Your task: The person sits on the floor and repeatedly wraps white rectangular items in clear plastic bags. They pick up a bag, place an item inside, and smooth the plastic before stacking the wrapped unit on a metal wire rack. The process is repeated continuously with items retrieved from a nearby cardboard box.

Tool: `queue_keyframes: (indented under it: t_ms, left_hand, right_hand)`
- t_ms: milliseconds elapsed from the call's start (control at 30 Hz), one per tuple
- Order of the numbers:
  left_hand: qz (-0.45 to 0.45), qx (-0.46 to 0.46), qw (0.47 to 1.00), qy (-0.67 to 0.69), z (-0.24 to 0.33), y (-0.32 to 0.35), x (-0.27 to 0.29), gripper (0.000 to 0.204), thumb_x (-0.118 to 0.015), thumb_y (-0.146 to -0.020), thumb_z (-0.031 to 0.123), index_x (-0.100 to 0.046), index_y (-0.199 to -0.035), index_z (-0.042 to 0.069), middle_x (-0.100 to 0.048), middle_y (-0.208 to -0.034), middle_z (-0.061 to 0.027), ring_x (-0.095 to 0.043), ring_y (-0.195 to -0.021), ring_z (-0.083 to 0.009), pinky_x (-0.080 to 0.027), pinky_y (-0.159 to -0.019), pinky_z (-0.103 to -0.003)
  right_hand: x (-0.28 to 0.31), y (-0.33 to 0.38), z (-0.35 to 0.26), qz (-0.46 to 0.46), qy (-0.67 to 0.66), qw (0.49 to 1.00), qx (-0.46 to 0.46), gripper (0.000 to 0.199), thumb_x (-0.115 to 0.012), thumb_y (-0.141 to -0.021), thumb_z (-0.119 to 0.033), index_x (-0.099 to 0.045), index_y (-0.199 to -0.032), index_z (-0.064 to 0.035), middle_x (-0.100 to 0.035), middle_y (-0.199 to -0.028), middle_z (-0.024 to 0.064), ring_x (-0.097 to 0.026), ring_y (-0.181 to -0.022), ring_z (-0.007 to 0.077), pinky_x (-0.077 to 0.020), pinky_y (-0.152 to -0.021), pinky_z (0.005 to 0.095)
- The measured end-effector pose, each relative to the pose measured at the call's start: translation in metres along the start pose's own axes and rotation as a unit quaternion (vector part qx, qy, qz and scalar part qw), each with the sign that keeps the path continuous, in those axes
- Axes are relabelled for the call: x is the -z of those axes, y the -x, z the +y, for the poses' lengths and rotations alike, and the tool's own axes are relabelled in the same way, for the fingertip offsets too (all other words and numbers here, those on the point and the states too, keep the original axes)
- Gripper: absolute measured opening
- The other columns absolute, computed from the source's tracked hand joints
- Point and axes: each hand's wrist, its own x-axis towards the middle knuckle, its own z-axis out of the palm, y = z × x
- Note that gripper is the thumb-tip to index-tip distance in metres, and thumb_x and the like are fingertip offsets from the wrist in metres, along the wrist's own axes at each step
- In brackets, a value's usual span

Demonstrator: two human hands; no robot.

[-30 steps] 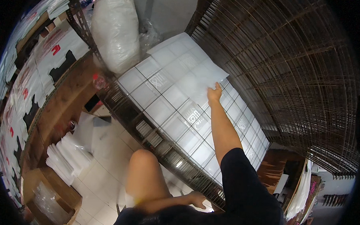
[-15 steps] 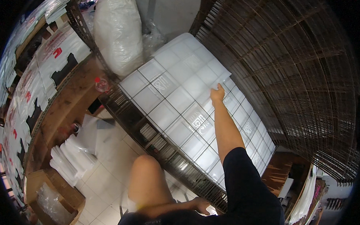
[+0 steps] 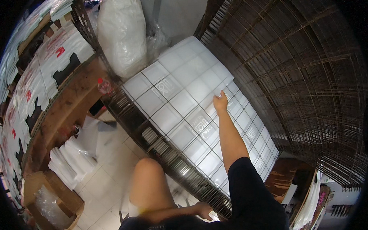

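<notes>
Translucent white plastic sheets (image 3: 180,104) with white printed marks lie over a wire mesh rack (image 3: 149,126), and its grid shows as dark lines. Across the far part, another frosted sheet (image 3: 190,54) overlaps them, blurring the grid beneath. At the near edge of this overlap is my right hand (image 3: 221,103), low over the sheets, its fingers partly bent and apart. I see nothing clearly held in it. My left hand (image 3: 203,210) hangs beside the rack's near edge at the bottom, fingers loosely curved and apart, with nothing visible in them.
Wire racks (image 3: 299,66) stand upright on the right. A big white plastic-wrapped bundle (image 3: 122,35) stands at the back. To the left are a shelf of stacked printed sheets (image 3: 39,73), a red-capped bottle (image 3: 104,87), white rolls (image 3: 71,161) and an open cardboard box (image 3: 33,182).
My right hand has moved slightly toward me over the sheets. A slight shift of the whole view shows too. My left hand stays by the rack's near edge.
</notes>
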Motion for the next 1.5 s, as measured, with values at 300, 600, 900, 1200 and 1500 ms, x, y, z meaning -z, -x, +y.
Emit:
queue_keyframes:
  t_ms: [300, 600, 900, 1200, 1500]
  left_hand:
    - [0.003, 0.011, 1.000, -0.026, -0.010, -0.007, -0.006, 0.063, -0.056, -0.073, 0.054, -0.061, -0.088, -0.006, -0.062, -0.088, -0.0257, -0.060, -0.083, -0.0403, -0.046, -0.070, -0.048]
    - [-0.075, 0.084, 0.993, -0.038, -0.002, 0.000, 0.017, 0.069, -0.056, -0.072, 0.059, -0.063, -0.096, -0.005, -0.063, -0.095, -0.0241, -0.060, -0.093, -0.0369, -0.047, -0.080, -0.044]
    - [-0.135, 0.074, 0.985, -0.073, -0.016, -0.007, 0.002, 0.071, -0.050, -0.078, 0.065, -0.062, -0.100, -0.002, -0.062, -0.103, -0.0204, -0.059, -0.097, -0.0340, -0.045, -0.083, -0.041]
    - [-0.045, 0.199, 0.977, -0.061, -0.055, 0.015, -0.009, 0.065, -0.061, -0.079, 0.054, -0.053, -0.118, 0.003, -0.061, -0.106, -0.0222, -0.061, -0.093, -0.0294, -0.048, -0.078, -0.037]
    - [0.082, 0.385, 0.919, 0.006, -0.113, 0.057, 0.024, 0.051, -0.063, -0.081, 0.044, -0.058, -0.110, 0.001, -0.063, -0.099, -0.0130, -0.060, -0.082, -0.0205, -0.049, -0.067, -0.034]
  right_hand:
    - [0.002, 0.003, -0.014, -0.042, 0.022, 0.999, 0.002, 0.063, -0.059, -0.079, -0.010, -0.032, -0.135, 0.0046, -0.043, -0.132, 0.0236, -0.049, -0.117, 0.0300, -0.0415, -0.094, 0.0336]
    - [0.031, 0.096, -0.009, 0.058, -0.006, 0.990, 0.131, 0.056, -0.062, -0.081, -0.009, -0.040, -0.131, -0.0014, -0.050, -0.123, 0.0193, -0.054, -0.105, 0.0275, -0.0433, -0.090, 0.0352]
    - [0.262, 0.300, 0.098, 0.163, -0.017, 0.984, 0.069, 0.051, -0.059, -0.083, -0.008, -0.043, -0.132, -0.0066, -0.065, -0.085, 0.0062, -0.061, -0.076, 0.0136, -0.0491, -0.062, 0.0259]
    - [0.503, 0.454, 0.099, 0.563, 0.030, 0.822, 0.075, 0.032, -0.057, -0.085, -0.004, -0.053, -0.117, -0.0006, -0.056, -0.076, 0.0012, -0.052, -0.068, 0.0074, -0.0430, -0.063, 0.0213]
    - [0.684, 0.531, 0.110, 0.796, 0.244, 0.553, -0.017, 0.028, -0.059, -0.077, -0.011, -0.060, -0.104, -0.0039, -0.058, -0.093, 0.0110, -0.056, -0.082, 0.0232, -0.0445, -0.075, 0.0341]
